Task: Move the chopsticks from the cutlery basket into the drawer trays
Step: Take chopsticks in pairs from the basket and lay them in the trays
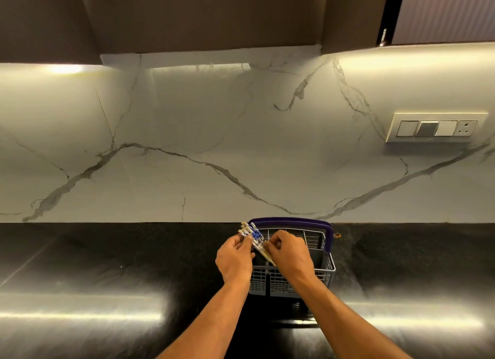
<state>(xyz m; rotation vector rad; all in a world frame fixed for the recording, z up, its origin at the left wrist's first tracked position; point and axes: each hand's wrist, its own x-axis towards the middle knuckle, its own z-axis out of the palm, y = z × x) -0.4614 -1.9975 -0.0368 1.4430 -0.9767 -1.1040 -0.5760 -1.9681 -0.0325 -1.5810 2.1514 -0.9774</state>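
A grey plastic cutlery basket (pixel 328 271) with a dark blue handle (pixel 289 220) stands on the black countertop against the wall. A bundle of several chopsticks (pixel 251 235) with white and blue patterned tops leans out of its left side. My left hand (pixel 234 258) grips the bundle from the left, fingers curled round the patterned ends. Over the basket's left half, my right hand (pixel 288 254) pinches the chopsticks lower down with its fingertips. The lower ends of the chopsticks are hidden inside the basket. No drawer or tray is in view.
The glossy black countertop (pixel 107 291) stretches to both sides with bright reflections. A marble backsplash (pixel 214 144) rises behind the basket, with a switch panel (pixel 435 128) at the right. Dark wall cabinets (pixel 203 13) hang overhead.
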